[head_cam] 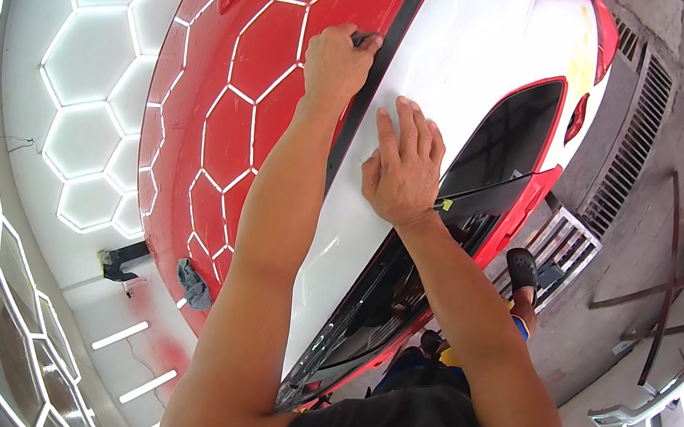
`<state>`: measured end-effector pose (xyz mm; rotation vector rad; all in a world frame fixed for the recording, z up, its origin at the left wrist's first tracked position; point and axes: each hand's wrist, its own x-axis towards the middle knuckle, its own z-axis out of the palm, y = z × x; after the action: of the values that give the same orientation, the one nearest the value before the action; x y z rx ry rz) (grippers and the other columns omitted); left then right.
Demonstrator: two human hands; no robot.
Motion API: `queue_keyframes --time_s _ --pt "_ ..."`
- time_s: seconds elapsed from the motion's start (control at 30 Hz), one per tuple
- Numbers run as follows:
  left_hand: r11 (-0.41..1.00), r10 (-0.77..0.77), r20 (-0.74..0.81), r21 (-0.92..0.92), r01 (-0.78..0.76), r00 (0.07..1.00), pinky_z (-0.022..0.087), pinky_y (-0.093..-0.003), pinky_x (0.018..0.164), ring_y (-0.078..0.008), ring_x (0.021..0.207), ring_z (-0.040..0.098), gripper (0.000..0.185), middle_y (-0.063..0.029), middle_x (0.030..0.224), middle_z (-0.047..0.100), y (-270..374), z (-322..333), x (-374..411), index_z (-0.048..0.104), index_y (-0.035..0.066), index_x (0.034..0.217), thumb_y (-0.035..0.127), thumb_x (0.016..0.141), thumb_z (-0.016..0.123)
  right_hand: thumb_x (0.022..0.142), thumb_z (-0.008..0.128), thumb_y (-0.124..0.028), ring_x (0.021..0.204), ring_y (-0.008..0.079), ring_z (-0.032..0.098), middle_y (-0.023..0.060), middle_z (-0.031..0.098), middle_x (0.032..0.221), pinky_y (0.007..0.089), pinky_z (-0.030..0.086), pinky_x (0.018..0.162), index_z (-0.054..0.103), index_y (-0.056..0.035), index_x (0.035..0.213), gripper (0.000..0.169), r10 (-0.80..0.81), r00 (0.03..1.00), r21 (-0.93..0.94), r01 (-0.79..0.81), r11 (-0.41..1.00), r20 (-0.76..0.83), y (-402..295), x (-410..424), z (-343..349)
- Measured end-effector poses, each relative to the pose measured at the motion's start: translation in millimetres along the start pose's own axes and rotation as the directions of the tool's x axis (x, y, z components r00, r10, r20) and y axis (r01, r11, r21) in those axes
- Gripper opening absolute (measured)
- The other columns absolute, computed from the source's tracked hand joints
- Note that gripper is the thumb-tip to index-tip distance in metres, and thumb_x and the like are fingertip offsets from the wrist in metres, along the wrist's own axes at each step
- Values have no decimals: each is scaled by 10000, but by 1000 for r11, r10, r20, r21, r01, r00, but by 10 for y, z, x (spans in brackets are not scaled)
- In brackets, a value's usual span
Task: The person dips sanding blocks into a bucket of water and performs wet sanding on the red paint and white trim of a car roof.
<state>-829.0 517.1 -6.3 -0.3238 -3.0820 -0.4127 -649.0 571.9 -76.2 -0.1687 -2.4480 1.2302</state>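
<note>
Below me is a car with a glossy red roof panel (pixel 283 38) and a white side strip (pixel 478 25), divided by a long dark roof channel (pixel 362 100). My left hand (pixel 339 62) is closed around a small dark object (pixel 362 39) at the red edge beside that channel; what the object is, I cannot tell. My right hand (pixel 405 159) lies with fingers spread on the white strip, holding nothing. Dark side windows (pixel 507 133) are to its right. A grey cloth (pixel 193 285) rests on the red roof near my left forearm.
Hexagonal lights (pixel 95 57) line the wall at left. On the right floor are a long drain grate (pixel 638 128), a metal step grille (pixel 561 252) and a crossed stand (pixel 667 298). A foot in a black clog (pixel 522 269) is beside the grille.
</note>
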Motion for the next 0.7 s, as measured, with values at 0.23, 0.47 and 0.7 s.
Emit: queue_keyframes --time_s 0.23,0.47,0.7 --pt "999 33 -9 39 -33 999 562 -492 722 -367 809 746 298 -201 842 749 224 227 645 778 34 932 332 917 771 813 644 -144 1479 364 389 206 408 1590 557 281 1201 525 -42 1459 665 3 1000 11 -3 1000 24 -2 -8 -2" --pt "999 -41 18 2 41 999 532 -457 706 -366 758 736 318 -210 776 731 133 211 368 800 49 951 359 881 805 808 649 -165 1493 350 379 197 397 1604 556 272 1206 534 -46 1457 669 -10 1000 3 9 1000 24 111 -11 23" --pt "996 -55 6 68 55 998 590 -496 768 -378 869 752 371 -187 921 768 535 366 1109 780 19 992 382 915 768 816 620 -100 1474 370 403 215 422 1583 556 275 1196 530 -59 1457 648 -10 1000 80 10 997 7 23 -28 5"
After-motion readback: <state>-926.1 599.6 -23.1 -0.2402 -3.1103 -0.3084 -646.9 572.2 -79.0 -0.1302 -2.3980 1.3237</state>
